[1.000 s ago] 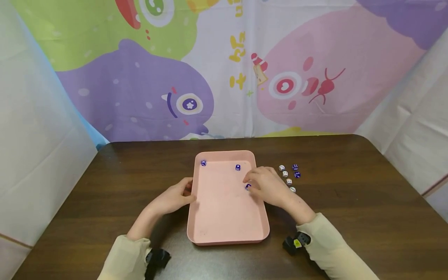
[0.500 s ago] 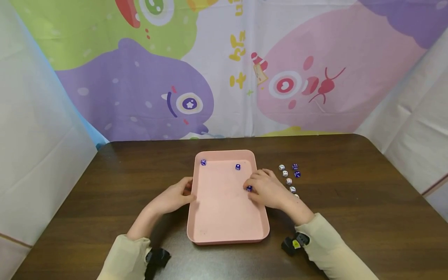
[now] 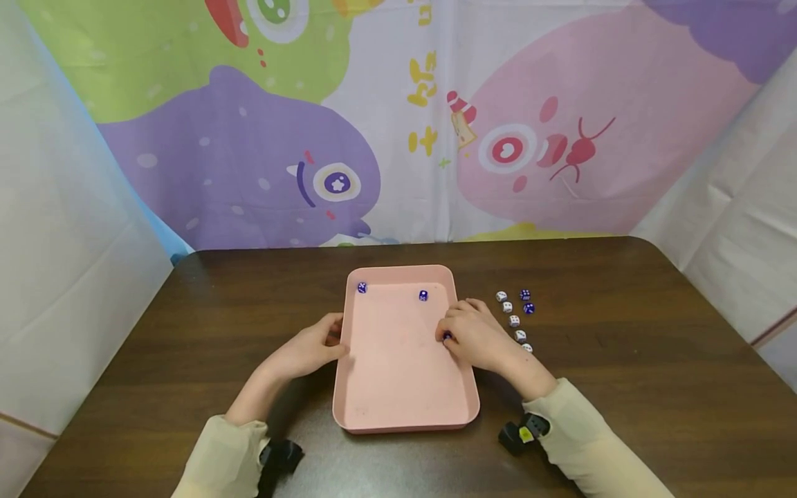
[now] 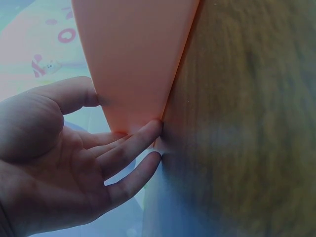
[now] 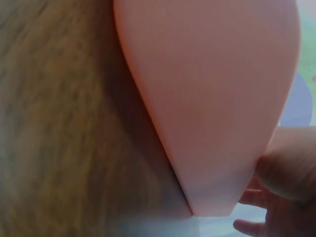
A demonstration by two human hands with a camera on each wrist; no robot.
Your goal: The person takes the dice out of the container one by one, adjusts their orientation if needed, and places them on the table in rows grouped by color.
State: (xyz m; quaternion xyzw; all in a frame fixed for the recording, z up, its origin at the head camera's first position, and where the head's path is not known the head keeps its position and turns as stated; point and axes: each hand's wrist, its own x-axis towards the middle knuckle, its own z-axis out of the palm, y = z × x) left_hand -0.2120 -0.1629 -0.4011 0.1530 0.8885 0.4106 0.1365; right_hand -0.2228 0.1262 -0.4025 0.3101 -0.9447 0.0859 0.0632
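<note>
My right hand point(image 3: 476, 337) reaches over the right rim of a pink tray point(image 3: 405, 373), pinching a blue die point(image 3: 447, 336) between thumb and fingers. The die is mostly covered by the fingers. Two more blue dice lie inside the tray, one in the far left corner point(image 3: 362, 287) and one near the far wall point(image 3: 423, 295). My left hand point(image 3: 310, 348) rests against the tray's left side. In the left wrist view its thumb touches the rim, and its nearly straight fingers touch the lower outer wall point(image 4: 133, 64).
Right of the tray, several white dice point(image 3: 514, 321) lie in a slanting line on the brown table point(image 3: 610, 360). Two blue dice point(image 3: 528, 308) lie beside them. A printed cloth point(image 3: 411, 124) hangs behind the table.
My right hand's fingers have closed on the blue die near the tray's right wall and drawn it slightly right. My left hand stays in place.
</note>
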